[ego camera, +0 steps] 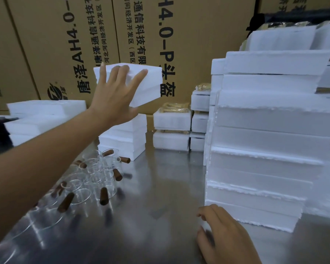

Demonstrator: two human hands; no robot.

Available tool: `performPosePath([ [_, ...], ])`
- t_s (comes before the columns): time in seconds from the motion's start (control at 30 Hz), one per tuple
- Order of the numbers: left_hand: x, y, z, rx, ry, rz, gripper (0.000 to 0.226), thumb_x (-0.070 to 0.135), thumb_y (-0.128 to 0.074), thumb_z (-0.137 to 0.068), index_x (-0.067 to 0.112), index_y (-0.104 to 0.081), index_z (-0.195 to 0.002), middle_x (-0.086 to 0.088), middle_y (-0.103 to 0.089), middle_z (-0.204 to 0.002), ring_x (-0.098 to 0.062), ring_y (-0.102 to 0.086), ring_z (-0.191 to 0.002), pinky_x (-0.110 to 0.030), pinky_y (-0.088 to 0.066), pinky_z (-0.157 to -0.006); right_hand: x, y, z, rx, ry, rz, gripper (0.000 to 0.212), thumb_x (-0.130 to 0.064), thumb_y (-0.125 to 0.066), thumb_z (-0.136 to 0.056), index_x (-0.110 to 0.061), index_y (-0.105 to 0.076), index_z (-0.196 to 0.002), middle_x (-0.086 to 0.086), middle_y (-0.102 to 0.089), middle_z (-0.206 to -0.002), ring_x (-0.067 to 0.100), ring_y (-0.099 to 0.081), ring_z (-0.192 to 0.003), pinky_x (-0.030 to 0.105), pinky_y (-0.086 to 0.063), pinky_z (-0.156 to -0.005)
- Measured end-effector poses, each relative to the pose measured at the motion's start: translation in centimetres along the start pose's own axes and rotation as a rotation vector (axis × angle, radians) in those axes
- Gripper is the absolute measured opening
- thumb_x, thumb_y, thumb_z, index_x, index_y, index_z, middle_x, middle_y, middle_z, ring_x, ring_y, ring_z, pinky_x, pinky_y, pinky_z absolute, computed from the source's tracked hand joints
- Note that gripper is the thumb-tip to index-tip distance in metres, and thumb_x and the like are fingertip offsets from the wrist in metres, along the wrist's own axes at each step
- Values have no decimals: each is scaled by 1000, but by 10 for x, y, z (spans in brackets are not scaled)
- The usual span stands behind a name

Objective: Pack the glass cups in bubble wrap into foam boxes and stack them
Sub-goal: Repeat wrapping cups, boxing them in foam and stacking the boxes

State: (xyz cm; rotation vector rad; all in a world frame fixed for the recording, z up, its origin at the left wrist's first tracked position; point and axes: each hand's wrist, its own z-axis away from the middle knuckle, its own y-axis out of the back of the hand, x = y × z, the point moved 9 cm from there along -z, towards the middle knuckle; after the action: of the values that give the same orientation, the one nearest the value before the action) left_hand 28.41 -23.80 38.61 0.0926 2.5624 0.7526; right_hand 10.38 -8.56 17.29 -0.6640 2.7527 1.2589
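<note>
My left hand [112, 94] reaches far forward and grips a white foam box [147, 84], fingers spread over its near face. The box hangs in the air above a short stack of foam boxes [126, 141]. Several clear glass cups [88, 180] with brown wooden handles stand and lie on the steel table [160, 187] at the left, under my forearm. My right hand [223, 235] rests low on the table by the foot of a tall foam box stack [265, 149]. Its fingers curl round a small white piece [205, 227], mostly hidden.
Open foam boxes with yellowish wrapped contents [171, 119] sit at the back centre. More foam pieces [46, 111] are piled at the far left. Large printed cardboard cartons [122, 35] wall off the back. Further foam boxes [286, 39] rise at the upper right.
</note>
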Motion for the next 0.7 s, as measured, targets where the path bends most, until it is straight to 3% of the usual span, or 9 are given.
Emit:
performPosePath([
  [0.13,17,51,34,28,42,55,91,38,-74,-73,17,-27,-149,-27,-38,-136,-43,-35,-126,-62,-13,-110,3,1,6,-11,-54,-49,36,-8,-82,-56,-21,-64,-84,-9,-60,-76,10,-58,-68,21,-38,-63],
  [0.23,33,92,69,60,84,131,89,34,-74,-73,17,-30,-148,-28,-40,-134,-44,-38,-124,-59,-19,-110,1,2,7,-40,-59,-68,29,-4,-76,-65,-16,-64,-89,-4,-62,-82,16,-60,-74,21,-38,-62],
  [0.37,70,135,112,76,86,198,92,27,-78,-67,16,-34,-147,-28,-45,-129,-44,-43,-119,-59,-27,-107,4,3,9,-98,-142,-97,16,-11,-58,-85,-12,-61,-100,0,-61,-92,22,-59,-86,33,-46,-72],
  [0.47,98,158,136,85,84,229,97,27,-80,-63,17,-33,-148,-27,-47,-128,-44,-46,-118,-58,-28,-108,5,11,13,-61,-183,-112,17,-10,-54,-87,-9,-60,-102,3,-61,-93,25,-58,-87,36,-45,-73],
  [0.6,136,181,167,130,70,287,102,17,-82,-57,20,-33,-146,-26,-50,-125,-43,-47,-117,-57,-34,-104,13,23,28,-13,-278,-160,22,-13,-53,-89,-12,-56,-111,2,-59,-98,20,-57,-88,31,-44,-75],
  [0.7,162,186,190,110,61,292,102,14,-79,-57,23,-23,-141,-23,-51,-126,-39,-46,-118,-53,-34,-104,19,38,46,64,-332,-309,17,-17,-55,-89,-19,-53,-106,-6,-59,-88,11,-56,-78,20,-39,-67],
])
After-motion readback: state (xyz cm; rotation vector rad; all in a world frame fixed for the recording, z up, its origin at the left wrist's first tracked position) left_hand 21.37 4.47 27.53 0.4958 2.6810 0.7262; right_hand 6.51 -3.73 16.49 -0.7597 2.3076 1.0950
